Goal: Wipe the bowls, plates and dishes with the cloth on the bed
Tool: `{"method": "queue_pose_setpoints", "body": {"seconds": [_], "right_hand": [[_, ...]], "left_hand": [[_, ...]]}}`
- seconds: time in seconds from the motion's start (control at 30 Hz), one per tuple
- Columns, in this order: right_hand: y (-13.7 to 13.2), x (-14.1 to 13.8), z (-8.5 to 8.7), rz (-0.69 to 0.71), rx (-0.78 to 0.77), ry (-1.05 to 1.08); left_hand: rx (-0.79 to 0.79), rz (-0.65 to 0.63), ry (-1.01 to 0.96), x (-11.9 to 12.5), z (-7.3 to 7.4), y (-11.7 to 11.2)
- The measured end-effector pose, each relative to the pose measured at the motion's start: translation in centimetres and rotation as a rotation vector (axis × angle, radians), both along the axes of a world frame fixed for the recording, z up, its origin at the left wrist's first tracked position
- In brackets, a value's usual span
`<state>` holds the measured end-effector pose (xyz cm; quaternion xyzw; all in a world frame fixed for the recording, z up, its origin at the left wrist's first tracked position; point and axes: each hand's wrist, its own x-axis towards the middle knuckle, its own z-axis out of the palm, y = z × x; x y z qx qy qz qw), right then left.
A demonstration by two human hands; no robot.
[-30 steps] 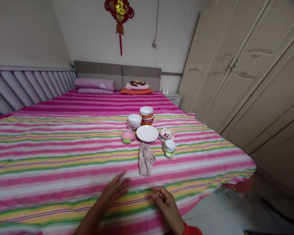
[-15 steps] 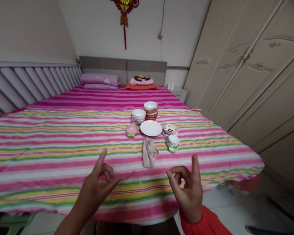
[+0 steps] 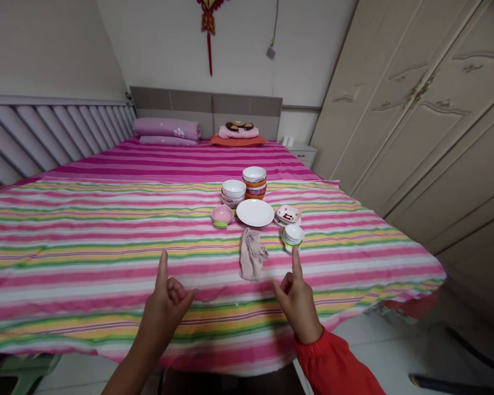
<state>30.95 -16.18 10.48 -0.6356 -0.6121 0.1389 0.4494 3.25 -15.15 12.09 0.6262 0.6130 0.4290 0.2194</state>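
My left hand (image 3: 167, 302) hovers over the near part of the striped cloth, index finger and thumb stretched apart, the other fingers curled, holding nothing. My right hand (image 3: 298, 302) has much the same shape and is also bare; its index fingertip overlaps the lower edge of the small white bowls (image 3: 293, 234) in view. Between and beyond the hands lies a crumpled beige cloth (image 3: 252, 257). Behind it sits a white plate (image 3: 255, 213), with a pink bowl (image 3: 222, 214) to its left and small decorated dishes (image 3: 288, 214) to its right.
Two bowl stacks stand behind the plate: white bowls (image 3: 233, 190) and a taller mixed stack (image 3: 254, 176). The striped cloth (image 3: 86, 263) covers the bed. Folded bedding (image 3: 167, 129) lies by the headboard (image 3: 173, 101). A wardrobe (image 3: 407, 126) stands at right, a green stool (image 3: 28, 373) at lower left.
My right hand has moved left and forward, toward the small white bowls in view. My left hand has shifted slightly, its index finger more upright. The dishes stay put; the view tilts slightly down.
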Motion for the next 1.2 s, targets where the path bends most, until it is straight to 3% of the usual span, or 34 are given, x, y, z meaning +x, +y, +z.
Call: {"method": "queue_pose_setpoints", "body": {"seconds": [0.37, 0.57, 0.7, 0.87, 0.93, 1.07, 1.2], "right_hand": [[1.4, 0.7, -3.0, 0.04, -0.265, -0.086], [2.4, 0.4, -3.0, 0.064, -0.258, -0.072], [3.7, 0.4, -3.8, 0.072, -0.172, 0.016], [6.7, 0.8, -4.5, 0.074, -0.047, 0.316], [8.1, 0.9, -4.0, 0.075, -0.044, 0.433], [10.7, 0.6, -2.3, 0.13, -0.072, 0.585], [12.7, 0.0, -1.2, 0.192, -0.155, 0.701]], "left_hand": [[-0.176, -0.036, 0.029, -0.3, -2.6, 0.9], [-0.206, -0.075, 0.021, 0.0, -3.8, 1.7], [-0.257, -0.149, -0.071, 0.3, -4.6, 3.3], [-0.312, -0.16, -0.238, 0.5, -4.5, 9.0], [-0.303, -0.13, -0.275, 1.1, -3.9, 12.1], [-0.464, -0.058, -0.363, 3.1, -2.4, 18.5], [-0.53, -0.057, -0.393, 5.0, -2.3, 23.1]]}}
